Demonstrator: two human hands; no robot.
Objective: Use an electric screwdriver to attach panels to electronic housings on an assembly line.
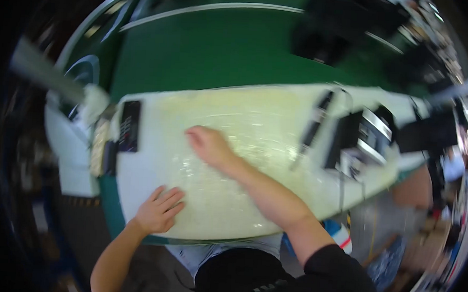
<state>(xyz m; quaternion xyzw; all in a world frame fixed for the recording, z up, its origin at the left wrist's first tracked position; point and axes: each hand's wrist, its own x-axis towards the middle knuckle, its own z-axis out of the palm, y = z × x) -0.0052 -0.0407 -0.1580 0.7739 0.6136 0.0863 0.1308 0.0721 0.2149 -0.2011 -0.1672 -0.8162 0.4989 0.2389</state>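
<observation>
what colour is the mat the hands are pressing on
Pale yellowish-white and glossy, the mat lies under both hands; the one head view shows it, on a white table.

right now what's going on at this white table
A person leans over a white table whose top is covered by a shiny, yellowish clear sheet. The left hand lies flat, fingers spread, on the sheet near the table's near edge. The right hand reaches further in and presses down on the sheet near its middle; it looks blurred. A dark calculator-like device lies at the left end, and a black and silver machine sits at the right end. Neither hand holds anything.
</observation>
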